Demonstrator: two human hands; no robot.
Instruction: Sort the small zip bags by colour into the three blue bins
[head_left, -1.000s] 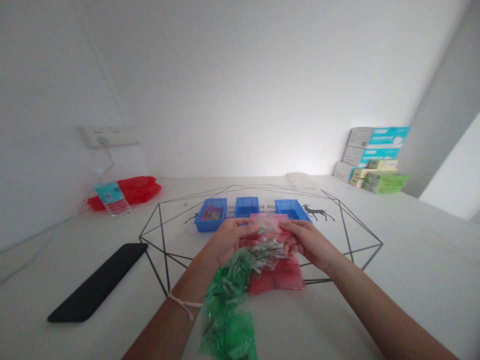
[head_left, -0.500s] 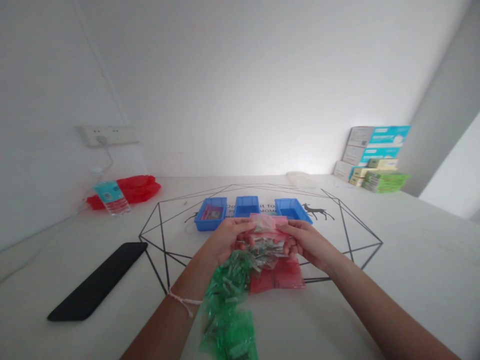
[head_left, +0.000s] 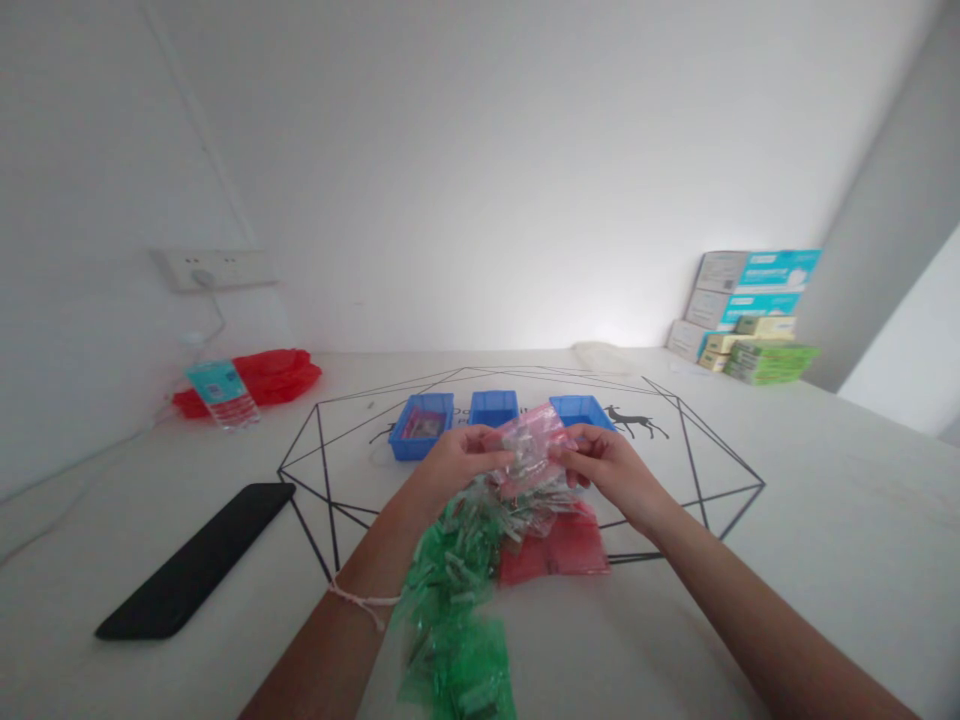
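Note:
A pink see-through bag (head_left: 534, 448) with small contents is stretched between both hands, tilted. My left hand (head_left: 469, 460) pinches its left side, and my right hand (head_left: 600, 462) pinches its right side. Beneath them lie clear bags (head_left: 525, 510) with small parts inside. Red bags (head_left: 559, 550) lie flat at the right of this pile. Green bags (head_left: 457, 610) with small parts spread from the pile toward the near edge. Beyond the hands stand a left blue tray (head_left: 401, 446) with a pink bag inside, a middle blue tray (head_left: 493, 402) and a right blue tray (head_left: 581, 407).
On the left of the table (head_left: 810, 560) lie a black flat object (head_left: 199, 565), a water bottle (head_left: 223, 393) and a red plastic bag (head_left: 281, 377). Stacked boxes (head_left: 750, 310) stand at the back right. A whitish bag (head_left: 602, 357) lies near the wall.
The held pink bag has turned from lying nearly level to tilted, and more of its face shows. Both hands have shifted slightly, with the fingers regripping its sides.

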